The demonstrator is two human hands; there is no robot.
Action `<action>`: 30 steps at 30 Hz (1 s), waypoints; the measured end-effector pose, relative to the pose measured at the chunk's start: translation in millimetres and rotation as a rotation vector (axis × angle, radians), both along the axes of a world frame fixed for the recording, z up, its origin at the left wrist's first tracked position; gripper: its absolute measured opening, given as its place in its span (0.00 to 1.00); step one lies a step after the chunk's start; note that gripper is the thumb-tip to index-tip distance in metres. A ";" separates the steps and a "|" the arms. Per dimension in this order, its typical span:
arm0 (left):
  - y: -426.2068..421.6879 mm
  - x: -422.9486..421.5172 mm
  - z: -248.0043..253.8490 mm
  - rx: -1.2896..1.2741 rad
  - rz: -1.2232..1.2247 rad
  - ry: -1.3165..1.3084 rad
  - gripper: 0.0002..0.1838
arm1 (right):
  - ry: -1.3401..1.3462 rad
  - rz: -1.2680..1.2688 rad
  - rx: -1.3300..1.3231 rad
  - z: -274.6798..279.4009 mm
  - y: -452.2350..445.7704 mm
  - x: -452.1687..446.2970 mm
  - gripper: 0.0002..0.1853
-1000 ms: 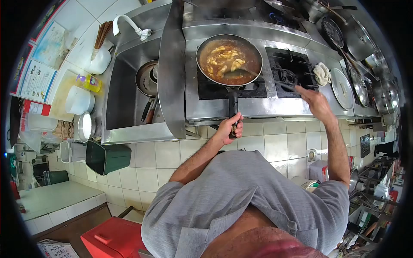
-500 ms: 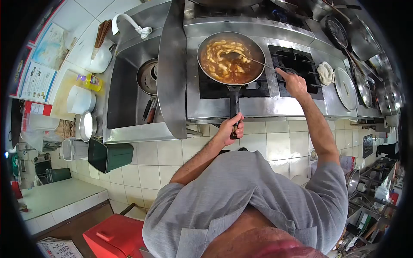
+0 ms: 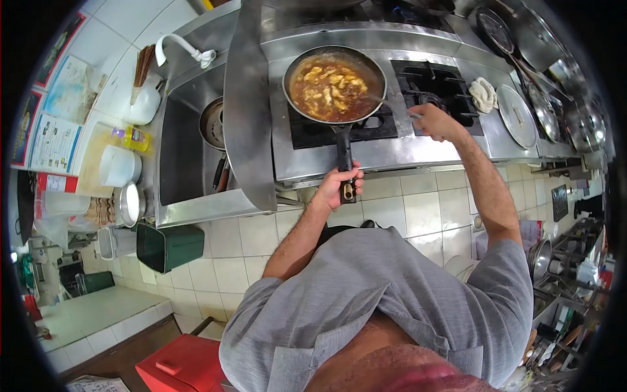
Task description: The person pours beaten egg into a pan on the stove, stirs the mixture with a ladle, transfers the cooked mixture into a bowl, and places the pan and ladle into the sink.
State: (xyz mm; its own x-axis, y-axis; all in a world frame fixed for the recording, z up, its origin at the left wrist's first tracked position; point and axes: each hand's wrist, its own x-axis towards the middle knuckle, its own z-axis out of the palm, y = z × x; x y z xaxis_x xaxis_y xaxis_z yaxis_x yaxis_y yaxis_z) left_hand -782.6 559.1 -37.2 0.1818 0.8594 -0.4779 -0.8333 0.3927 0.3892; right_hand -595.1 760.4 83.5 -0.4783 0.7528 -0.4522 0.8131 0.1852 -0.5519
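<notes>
A black frying pan [image 3: 345,137] is on the left front burner, with pale pieces in bubbling red-brown sauce [image 3: 330,91]. My left hand [image 3: 337,187] is wrapped round the end of its handle, below the pan. To the right of the pan, my right hand [image 3: 434,123] is closed on the handle of a metal spoon [image 3: 386,102]. The spoon reaches left to the pan's right rim, and its head is hard to make out against the sauce.
Left of the stove, a tall metal divider [image 3: 251,117] borders a sink [image 3: 176,144] holding pans. Right of the pan are a burner grate [image 3: 428,81], a folded cloth [image 3: 483,95] and a round lid [image 3: 516,117]. A green bin [image 3: 171,247] stands below the sink.
The spoon has moved from the middle of the sauce to the pan's right side. The pieces have shifted in the sauce. My left hand still holds the pan handle.
</notes>
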 end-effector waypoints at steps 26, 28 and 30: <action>-59.0 -24.2 14.6 0.170 -0.444 0.050 0.08 | 0.051 -0.489 0.416 -16.9 -116.3 32.9 0.22; -62.2 -14.2 19.7 0.184 -0.506 0.043 0.07 | 0.399 -0.678 -0.050 -12.6 -122.2 54.3 0.19; -65.3 -2.5 20.1 0.186 -0.578 0.030 0.06 | 0.587 -0.751 -0.220 -15.1 -137.2 77.3 0.19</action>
